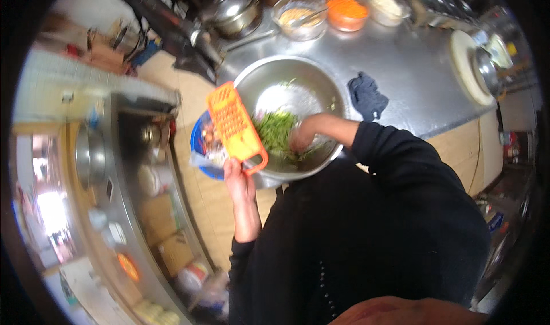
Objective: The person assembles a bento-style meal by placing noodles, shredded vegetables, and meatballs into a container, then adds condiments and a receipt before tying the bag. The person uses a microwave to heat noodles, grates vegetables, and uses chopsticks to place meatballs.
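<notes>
An orange grater [235,124] is tilted over the left rim of a large steel bowl [252,73]. My left hand [237,181] is closed around its handle end. Shredded green vegetable [276,129] lies heaped in the bowl. My right hand [303,133] reaches in from the right and touches the heap's right side. Its fingers are partly sunk in the shreds and blurred, so whether they grip any cannot be made out. Behind the grater, a blue basin [196,134] holds a plastic bag and scraps that look like peelings.
Along the counter's far edge stand a bowl of yellowish food [299,16] with a spoon, a bowl of orange shreds [346,12], a bowl of white food [388,7] and a lidded pot [232,10]. A dark cloth [367,97] and a round white board [467,67] lie rightward.
</notes>
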`<state>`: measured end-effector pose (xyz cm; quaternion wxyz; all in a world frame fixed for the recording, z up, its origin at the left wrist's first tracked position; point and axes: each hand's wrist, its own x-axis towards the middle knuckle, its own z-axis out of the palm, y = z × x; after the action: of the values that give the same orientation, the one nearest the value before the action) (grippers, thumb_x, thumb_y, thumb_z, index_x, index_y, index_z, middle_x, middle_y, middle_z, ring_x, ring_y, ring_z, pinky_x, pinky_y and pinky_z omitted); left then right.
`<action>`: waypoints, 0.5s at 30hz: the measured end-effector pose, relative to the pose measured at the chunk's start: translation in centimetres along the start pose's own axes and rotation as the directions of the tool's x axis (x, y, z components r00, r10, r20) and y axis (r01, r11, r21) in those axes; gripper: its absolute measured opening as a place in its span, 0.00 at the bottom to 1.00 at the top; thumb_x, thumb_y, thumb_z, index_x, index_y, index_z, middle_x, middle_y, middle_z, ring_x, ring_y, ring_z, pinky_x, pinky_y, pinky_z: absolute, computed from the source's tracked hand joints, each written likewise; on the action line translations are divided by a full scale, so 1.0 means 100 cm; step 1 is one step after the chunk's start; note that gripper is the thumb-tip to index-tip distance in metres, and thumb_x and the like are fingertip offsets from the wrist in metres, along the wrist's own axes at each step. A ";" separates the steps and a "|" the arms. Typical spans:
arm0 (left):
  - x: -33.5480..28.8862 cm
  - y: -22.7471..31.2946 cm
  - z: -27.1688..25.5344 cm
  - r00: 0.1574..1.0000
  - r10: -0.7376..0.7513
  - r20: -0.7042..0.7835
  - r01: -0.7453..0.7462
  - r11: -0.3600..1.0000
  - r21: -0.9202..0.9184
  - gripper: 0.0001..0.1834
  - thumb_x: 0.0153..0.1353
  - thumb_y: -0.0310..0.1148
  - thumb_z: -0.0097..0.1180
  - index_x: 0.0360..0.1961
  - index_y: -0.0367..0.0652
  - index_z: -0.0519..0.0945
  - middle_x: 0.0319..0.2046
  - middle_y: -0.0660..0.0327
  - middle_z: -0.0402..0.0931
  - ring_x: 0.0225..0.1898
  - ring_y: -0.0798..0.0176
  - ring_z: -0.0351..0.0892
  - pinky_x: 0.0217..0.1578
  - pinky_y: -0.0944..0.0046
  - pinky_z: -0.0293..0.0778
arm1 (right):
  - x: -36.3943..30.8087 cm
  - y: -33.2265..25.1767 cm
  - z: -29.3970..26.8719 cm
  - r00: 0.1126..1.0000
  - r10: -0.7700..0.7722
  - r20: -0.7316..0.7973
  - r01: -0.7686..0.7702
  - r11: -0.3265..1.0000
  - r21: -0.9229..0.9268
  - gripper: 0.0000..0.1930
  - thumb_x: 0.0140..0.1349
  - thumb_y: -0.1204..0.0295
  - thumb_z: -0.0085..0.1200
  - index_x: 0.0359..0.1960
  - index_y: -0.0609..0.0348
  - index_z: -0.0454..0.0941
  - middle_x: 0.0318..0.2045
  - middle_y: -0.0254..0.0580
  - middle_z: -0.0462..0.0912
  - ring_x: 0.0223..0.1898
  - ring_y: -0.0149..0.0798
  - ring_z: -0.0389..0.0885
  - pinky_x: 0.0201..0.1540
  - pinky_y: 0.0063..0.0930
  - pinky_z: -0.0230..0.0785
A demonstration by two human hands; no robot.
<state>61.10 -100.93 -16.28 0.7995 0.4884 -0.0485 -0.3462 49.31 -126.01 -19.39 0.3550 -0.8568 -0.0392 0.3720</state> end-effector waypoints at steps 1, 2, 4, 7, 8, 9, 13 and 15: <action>0.001 -0.001 0.001 1.000 0.004 0.021 -0.004 1.000 -0.019 0.07 0.69 0.29 0.44 0.42 0.38 0.73 0.43 0.61 0.76 0.46 0.67 0.73 0.51 0.63 0.69 | 0.002 -0.002 -0.006 0.976 -0.216 -0.019 0.216 0.965 0.147 0.15 0.58 0.65 0.48 0.42 0.52 0.82 0.42 0.48 0.82 0.43 0.48 0.79 0.47 0.43 0.69; 0.001 -0.001 0.003 1.000 0.006 0.025 -0.005 0.997 -0.075 0.08 0.69 0.29 0.44 0.43 0.38 0.73 0.44 0.61 0.76 0.47 0.67 0.74 0.52 0.63 0.69 | 0.005 -0.001 -0.020 0.999 -0.023 -0.045 0.027 0.997 0.077 0.14 0.58 0.65 0.48 0.41 0.52 0.83 0.42 0.48 0.82 0.43 0.48 0.80 0.48 0.43 0.70; 0.001 -0.001 0.009 1.000 0.002 0.017 0.001 0.989 -0.147 0.09 0.68 0.30 0.46 0.44 0.37 0.74 0.47 0.59 0.76 0.49 0.65 0.75 0.53 0.62 0.70 | -0.003 0.017 -0.051 0.908 0.321 -0.268 -0.321 0.946 0.046 0.13 0.57 0.66 0.48 0.40 0.54 0.83 0.42 0.50 0.82 0.43 0.47 0.80 0.47 0.41 0.70; 0.000 0.004 0.020 0.996 -0.048 -0.069 0.037 0.987 -0.154 0.09 0.68 0.30 0.46 0.45 0.38 0.74 0.47 0.58 0.77 0.48 0.63 0.76 0.52 0.60 0.72 | -0.002 0.051 -0.083 0.575 0.509 -0.641 -0.522 0.831 0.192 0.15 0.57 0.66 0.49 0.40 0.60 0.81 0.42 0.53 0.81 0.46 0.47 0.79 0.47 0.41 0.70; -0.001 0.004 0.023 0.995 -0.050 -0.091 0.035 0.986 -0.166 0.09 0.68 0.30 0.47 0.45 0.39 0.74 0.46 0.58 0.77 0.47 0.63 0.76 0.51 0.60 0.73 | 0.010 0.055 -0.081 0.594 0.457 -0.662 -0.514 0.849 0.124 0.15 0.57 0.66 0.50 0.41 0.60 0.80 0.43 0.54 0.81 0.47 0.48 0.78 0.49 0.41 0.70; -0.002 0.004 0.025 0.995 -0.057 -0.079 0.041 0.982 -0.182 0.09 0.68 0.30 0.47 0.45 0.39 0.74 0.46 0.58 0.77 0.47 0.63 0.76 0.51 0.60 0.73 | 0.027 0.055 -0.078 0.590 0.413 -0.694 -0.524 0.850 0.060 0.16 0.57 0.66 0.50 0.42 0.60 0.80 0.44 0.54 0.80 0.48 0.49 0.78 0.50 0.41 0.69; -0.003 0.007 0.028 0.996 -0.071 -0.059 0.059 0.979 -0.194 0.09 0.68 0.30 0.46 0.45 0.39 0.74 0.46 0.58 0.77 0.47 0.63 0.76 0.51 0.61 0.74 | 0.089 0.037 -0.052 0.736 0.179 -0.653 -0.210 0.977 0.032 0.16 0.60 0.61 0.48 0.41 0.59 0.80 0.41 0.49 0.81 0.44 0.51 0.77 0.49 0.42 0.68; -0.003 0.007 0.028 0.995 -0.057 -0.087 0.040 0.982 -0.183 0.08 0.68 0.30 0.46 0.44 0.39 0.74 0.46 0.58 0.77 0.47 0.64 0.76 0.51 0.61 0.74 | 0.092 0.033 -0.053 0.906 -0.246 -0.345 0.218 0.969 -0.118 0.15 0.58 0.61 0.50 0.36 0.59 0.82 0.32 0.40 0.85 0.35 0.47 0.81 0.39 0.44 0.71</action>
<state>60.03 -102.65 -14.16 0.8333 0.4301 0.0319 -0.3459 58.83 -128.45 -24.62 0.3649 -0.9122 -0.0897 0.1636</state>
